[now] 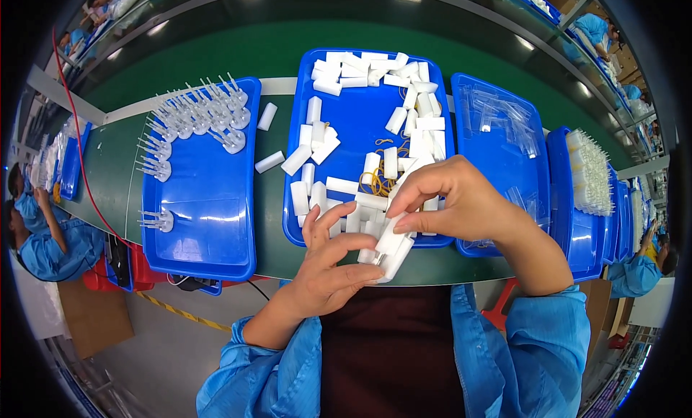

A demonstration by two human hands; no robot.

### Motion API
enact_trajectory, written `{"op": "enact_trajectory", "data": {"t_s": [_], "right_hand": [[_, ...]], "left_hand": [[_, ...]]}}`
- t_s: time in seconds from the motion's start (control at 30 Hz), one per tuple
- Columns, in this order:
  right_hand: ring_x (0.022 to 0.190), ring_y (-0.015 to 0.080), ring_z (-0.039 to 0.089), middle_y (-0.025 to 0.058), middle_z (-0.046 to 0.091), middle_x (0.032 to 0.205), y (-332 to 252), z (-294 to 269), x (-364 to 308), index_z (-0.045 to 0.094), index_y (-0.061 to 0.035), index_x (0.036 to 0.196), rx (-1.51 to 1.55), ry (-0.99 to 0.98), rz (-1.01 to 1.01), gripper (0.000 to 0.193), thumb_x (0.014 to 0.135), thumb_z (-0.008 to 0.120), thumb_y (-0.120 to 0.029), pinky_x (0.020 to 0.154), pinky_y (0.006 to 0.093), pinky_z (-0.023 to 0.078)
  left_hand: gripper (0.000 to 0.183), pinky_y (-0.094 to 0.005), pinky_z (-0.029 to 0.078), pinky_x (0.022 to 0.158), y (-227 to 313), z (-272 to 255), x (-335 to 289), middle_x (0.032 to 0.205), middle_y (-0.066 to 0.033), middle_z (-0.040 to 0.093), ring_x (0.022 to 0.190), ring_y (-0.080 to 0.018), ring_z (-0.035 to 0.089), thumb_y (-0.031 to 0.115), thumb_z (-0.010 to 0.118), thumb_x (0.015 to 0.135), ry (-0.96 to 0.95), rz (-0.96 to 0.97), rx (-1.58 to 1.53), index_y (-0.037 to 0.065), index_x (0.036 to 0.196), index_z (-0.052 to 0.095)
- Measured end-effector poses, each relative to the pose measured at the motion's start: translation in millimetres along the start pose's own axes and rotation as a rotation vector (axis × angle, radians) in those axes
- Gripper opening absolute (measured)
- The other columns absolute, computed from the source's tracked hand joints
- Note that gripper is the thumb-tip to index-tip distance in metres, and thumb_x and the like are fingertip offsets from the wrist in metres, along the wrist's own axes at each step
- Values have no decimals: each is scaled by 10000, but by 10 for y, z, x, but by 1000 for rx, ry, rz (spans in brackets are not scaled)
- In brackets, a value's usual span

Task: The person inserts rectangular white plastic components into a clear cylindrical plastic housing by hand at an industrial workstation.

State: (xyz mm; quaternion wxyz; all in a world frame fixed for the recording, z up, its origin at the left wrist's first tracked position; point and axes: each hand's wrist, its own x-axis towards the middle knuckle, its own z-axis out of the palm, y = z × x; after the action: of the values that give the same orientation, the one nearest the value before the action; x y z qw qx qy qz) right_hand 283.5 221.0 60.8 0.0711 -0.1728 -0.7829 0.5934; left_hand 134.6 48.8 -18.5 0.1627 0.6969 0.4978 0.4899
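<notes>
Just above the table's front edge, my two hands hold white foam blocks [393,253] side by side, tilted. My left hand [333,263] pinches the lower left end between thumb and fingers, its other fingers raised. From the upper right, my right hand [450,201] closes thumb and fingertips on the upper end. A small shiny bit shows between the blocks near my left fingertips; I cannot make out what it is. Behind my hands, a blue tray [346,111] holds many loose white foam blocks [297,160] and some yellow rubber bands [382,178].
To the left, a blue tray [198,238] carries clear plastic pieces with upright thin stems [194,115]. On the right, another blue tray [479,158] holds clear plastic sleeves [504,115]; past it stand packed white pieces [591,173]. Two foam blocks [269,162] lie between trays. Co-workers [58,234] sit farther off.
</notes>
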Motion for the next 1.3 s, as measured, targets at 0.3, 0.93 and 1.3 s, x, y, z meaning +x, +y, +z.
{"op": "enact_trajectory", "data": {"t_s": [0.3, 0.93, 1.3], "right_hand": [[701, 141, 647, 80, 674, 788, -28, 160, -123, 690, -43, 826, -78, -68, -28, 112, 739, 736, -97, 654, 255, 516], [721, 170, 595, 82, 605, 838, 214, 381, -889, 662, -32, 841, -184, 644, -120, 194, 672, 757, -41, 612, 262, 469], [783, 272, 624, 96, 654, 825, 770, -670, -1387, 645, -57, 886, -1040, 872, 206, 222, 682, 722, -99, 678, 356, 493]], "left_hand": [[232, -545, 148, 1015, -54, 81, -7, 1247, -135, 478, 1243, -406, 347, 239, 768, 662, 163, 15, -10, 209, 844, 627], [407, -388, 430, 876, 180, 613, 503, 1267, -272, 393, 1116, -389, 480, 55, 642, 753, -219, -66, -251, -2, 1085, 414], [239, -342, 378, 919, 101, 714, 510, 1246, -187, 439, 1076, -255, 485, 23, 586, 760, -32, -314, -663, 24, 987, 512]]}}
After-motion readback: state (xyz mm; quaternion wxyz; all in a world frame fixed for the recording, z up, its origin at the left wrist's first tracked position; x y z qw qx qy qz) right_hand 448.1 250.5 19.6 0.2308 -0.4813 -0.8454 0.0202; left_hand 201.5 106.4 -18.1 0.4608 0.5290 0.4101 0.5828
